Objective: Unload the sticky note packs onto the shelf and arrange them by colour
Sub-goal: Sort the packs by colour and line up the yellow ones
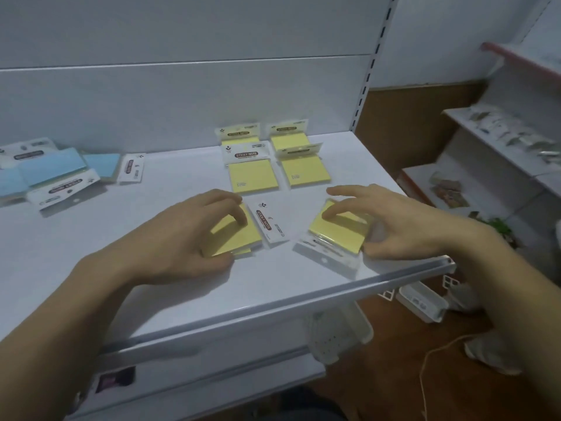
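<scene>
Head view: left grip (194, 235) clamped on left yellow pack (235, 240), right grip (394, 226) clamped on right yellow pack (340, 235), both near shelf (273, 287) front edge.

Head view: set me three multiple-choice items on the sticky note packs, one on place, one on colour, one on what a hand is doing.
1. Where on the shelf do the blue packs lie? A. far left B. front right corner C. under the hands
2. What colour is the right-hand pack? A. pink B. yellow C. blue
3. What is the left hand doing? A. hanging off the shelf B. lying flat on bare shelf C. gripping the left-hand pack

1 A: they sit heaped at the left. 2 B: its top shows yellow. 3 C: fingers and thumb curl round it.
</scene>
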`<state>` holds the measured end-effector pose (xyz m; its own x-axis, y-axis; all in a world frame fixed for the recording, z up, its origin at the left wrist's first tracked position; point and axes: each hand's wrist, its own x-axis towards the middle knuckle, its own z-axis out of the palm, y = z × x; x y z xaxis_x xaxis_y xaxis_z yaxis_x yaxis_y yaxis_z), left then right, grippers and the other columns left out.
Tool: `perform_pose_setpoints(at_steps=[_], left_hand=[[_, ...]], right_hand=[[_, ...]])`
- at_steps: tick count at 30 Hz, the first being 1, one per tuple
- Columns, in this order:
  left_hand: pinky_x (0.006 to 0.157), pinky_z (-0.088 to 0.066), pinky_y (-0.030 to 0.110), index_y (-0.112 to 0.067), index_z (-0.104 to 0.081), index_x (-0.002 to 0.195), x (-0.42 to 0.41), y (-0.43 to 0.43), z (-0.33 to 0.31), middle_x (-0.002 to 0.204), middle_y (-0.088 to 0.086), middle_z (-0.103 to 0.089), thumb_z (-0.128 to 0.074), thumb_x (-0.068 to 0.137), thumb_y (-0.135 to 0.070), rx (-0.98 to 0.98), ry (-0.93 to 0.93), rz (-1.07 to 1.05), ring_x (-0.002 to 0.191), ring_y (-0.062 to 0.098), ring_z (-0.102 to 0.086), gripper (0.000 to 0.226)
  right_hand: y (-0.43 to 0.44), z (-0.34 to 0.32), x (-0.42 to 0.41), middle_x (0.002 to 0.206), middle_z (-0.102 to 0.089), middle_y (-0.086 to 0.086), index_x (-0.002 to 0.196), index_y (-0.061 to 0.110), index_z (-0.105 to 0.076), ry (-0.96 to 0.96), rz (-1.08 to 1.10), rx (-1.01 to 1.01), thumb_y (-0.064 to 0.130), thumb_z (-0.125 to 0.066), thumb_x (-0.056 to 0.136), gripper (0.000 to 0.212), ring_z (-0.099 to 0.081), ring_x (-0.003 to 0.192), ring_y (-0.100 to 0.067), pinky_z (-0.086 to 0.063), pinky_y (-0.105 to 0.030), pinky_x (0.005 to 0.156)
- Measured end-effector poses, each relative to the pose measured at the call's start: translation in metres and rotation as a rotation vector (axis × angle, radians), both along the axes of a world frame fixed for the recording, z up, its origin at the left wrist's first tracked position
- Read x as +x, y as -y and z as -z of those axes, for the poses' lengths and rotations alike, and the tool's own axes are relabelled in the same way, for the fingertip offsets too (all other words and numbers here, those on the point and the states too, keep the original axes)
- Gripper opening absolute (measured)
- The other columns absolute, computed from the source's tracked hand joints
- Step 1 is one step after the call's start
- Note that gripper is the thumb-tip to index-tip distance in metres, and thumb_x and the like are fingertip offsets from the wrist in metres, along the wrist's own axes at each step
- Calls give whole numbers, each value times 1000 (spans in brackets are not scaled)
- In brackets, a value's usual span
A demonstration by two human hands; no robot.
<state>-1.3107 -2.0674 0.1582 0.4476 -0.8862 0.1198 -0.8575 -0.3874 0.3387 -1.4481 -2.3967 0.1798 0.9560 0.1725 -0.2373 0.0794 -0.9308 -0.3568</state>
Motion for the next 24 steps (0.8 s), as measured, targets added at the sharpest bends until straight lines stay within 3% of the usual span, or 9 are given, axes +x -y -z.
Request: perform_pose_setpoints(at_steps=[2, 5, 9, 11, 13, 15, 19, 21, 24], left_hand=[[91, -35, 10, -36, -57, 119, 0, -9, 3, 144, -11, -46, -74, 81, -40, -22, -17, -43, 122, 8, -49, 42], [92, -41, 19, -39, -58, 119, -3, -18, 5, 144, -13, -45, -68, 80, -52, -73, -46, -91, 121, 5, -49, 42], [92, -45, 27, -39, -57, 120, -7, -20, 6, 140, -14, -46, -63, 82, -56, -212, -82, -144, 119, -5, -46, 42], [89, -47, 30, -39, -58, 116, -9, -18, 5, 135, -13, -48, -64, 81, -54, -299, -89, -201, 119, -2, -48, 39], [86, -47, 32, -39, -58, 110, -10, -12, 4, 129, -13, -50, -65, 79, -52, -359, -99, -255, 116, 2, -51, 35], [83, -48, 33, -39, -57, 105, -11, -3, 2, 122, -13, -50, -64, 76, -54, -380, -102, -316, 110, 2, -52, 33], [78, -48, 36, -37, -54, 99, -14, 27, 1, 115, -10, -46, -66, 77, -55, -352, -119, -493, 95, -3, -52, 31], [74, -45, 34, -36, -52, 97, -21, 45, 2, 115, -7, -43, -64, 76, -58, -321, -135, -559, 91, 3, -54, 33], [70, -40, 35, -32, -47, 94, -32, 72, 5, 111, -5, -40, -50, 75, -68, -280, -77, -604, 97, 19, -49, 41]], right_hand=[[-7, 4, 7, 158, -33, 25, 130, 51, -48, 35, -2, 11, 35, -77, 78, 61, -38, 129, 4, -38, -22, 101], [-19, 11, 15, 140, -45, 27, 115, 52, -46, 51, -25, 33, 51, -74, 73, 50, -53, 98, -2, -48, -20, 77], [-24, 15, 16, 119, -45, 34, 109, 51, -48, 144, -2, 29, 66, -70, 70, 48, -45, 112, 0, -48, -26, 84], [-22, 18, 14, 115, -49, 31, 105, 46, -52, 219, 45, 76, 67, -71, 69, 46, -43, 115, 0, -45, -27, 86], [-19, 21, 12, 109, -56, 23, 100, 42, -56, 290, 164, 213, 67, -72, 67, 44, -51, 108, -1, -47, -27, 80], [-19, 24, 16, 102, -59, 17, 94, 39, -56, 364, 294, 309, 70, -71, 66, 44, -55, 99, -2, -43, -18, 72], [-27, 31, 30, 97, -50, 11, 89, 34, -49, 398, 497, 145, 74, -65, 64, 50, -52, 86, -8, -42, -27, 66], [-35, 34, 35, 95, -43, 11, 87, 33, -43, 358, 555, 40, 73, -64, 65, 50, -51, 81, -10, -37, -25, 61], [-45, 37, 42, 91, -37, 9, 86, 32, -37, 372, 560, -60, 76, -57, 67, 52, -49, 75, -14, -37, -31, 57]])
